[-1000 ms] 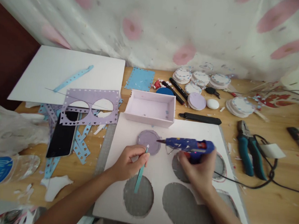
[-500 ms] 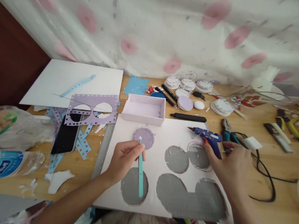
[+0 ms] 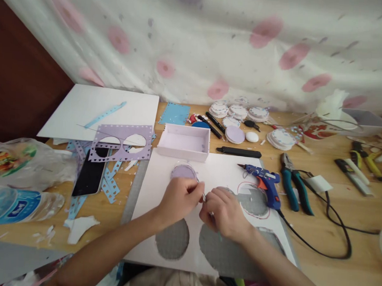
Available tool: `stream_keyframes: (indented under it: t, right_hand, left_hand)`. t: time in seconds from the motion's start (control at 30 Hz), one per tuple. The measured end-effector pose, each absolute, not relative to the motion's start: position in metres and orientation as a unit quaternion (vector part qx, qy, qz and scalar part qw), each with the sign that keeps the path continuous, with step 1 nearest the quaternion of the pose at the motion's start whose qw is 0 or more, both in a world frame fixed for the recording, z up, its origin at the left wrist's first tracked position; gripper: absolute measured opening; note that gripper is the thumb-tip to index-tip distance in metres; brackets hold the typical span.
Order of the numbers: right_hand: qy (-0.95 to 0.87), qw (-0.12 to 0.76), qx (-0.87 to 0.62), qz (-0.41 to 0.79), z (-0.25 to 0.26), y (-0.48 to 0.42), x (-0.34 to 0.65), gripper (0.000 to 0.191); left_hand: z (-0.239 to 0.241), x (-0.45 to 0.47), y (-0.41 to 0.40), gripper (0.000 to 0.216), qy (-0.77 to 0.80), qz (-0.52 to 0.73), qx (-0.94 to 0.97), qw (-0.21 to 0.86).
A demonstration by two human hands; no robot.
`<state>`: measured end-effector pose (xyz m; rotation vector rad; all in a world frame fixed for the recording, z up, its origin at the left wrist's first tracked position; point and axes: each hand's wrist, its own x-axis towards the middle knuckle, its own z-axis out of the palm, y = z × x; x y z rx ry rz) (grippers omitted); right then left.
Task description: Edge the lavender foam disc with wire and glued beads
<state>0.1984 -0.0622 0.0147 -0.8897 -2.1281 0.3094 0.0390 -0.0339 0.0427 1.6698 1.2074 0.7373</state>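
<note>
My left hand (image 3: 179,198) and my right hand (image 3: 224,213) meet over a white foam board (image 3: 158,175) with round holes cut in it. Both are closed in a pinch, their fingertips touching near a thin strip that is mostly hidden between them. A purple paper disc (image 3: 182,171) lies on the board just beyond my left knuckles. The blue glue gun (image 3: 263,182) lies on the board to the right, apart from my right hand.
A shallow white box (image 3: 184,142) stands behind the board. Teal-handled pliers (image 3: 293,185), a black cable (image 3: 332,231) and hand tools lie at right. Stacked decorated discs (image 3: 239,112), markers, a phone (image 3: 90,175), purple punched card (image 3: 123,142) and a plastic bottle (image 3: 15,205) lie around.
My right hand let go of the glue gun, which now lies on the board, and moved left to meet my left hand. The teal strip is now mostly hidden between my hands.
</note>
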Motion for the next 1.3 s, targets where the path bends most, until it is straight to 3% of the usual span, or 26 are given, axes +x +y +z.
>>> stream_keyframes:
  t: [0.1,0.17,0.33,0.47,0.73,1.3]
  right_hand:
    - [-0.771,0.461,-0.403,0.173,0.009,-0.060,0.199,0.029]
    - [-0.703,0.511,-0.445,0.216,0.005,-0.059,0.198,0.026]
    - [-0.578,0.567,-0.459,0.366,-0.010,-0.059,0.195,0.019]
    - [-0.540,0.547,-0.452,0.452,-0.018,-0.062,0.193,0.020]
    - [-0.562,0.507,-0.455,0.469,-0.021,-0.064,0.190,0.019]
    - [-0.641,0.470,-0.459,0.397,-0.021,-0.061,0.189,0.023]
  left_hand:
    - [0.050,0.017,-0.013,0.035,0.423,0.331,0.781,0.320]
    - [0.055,0.001,0.003,0.013,0.329,0.322,0.846,0.270]
    - [0.044,-0.022,0.026,0.071,0.252,0.166,0.917,0.260]
    - [0.022,-0.022,0.026,0.074,0.280,0.123,0.911,0.276]
    - [-0.003,-0.019,0.022,0.089,0.359,0.196,0.865,0.290]
    - [-0.007,-0.020,0.023,0.085,0.357,0.195,0.863,0.299]
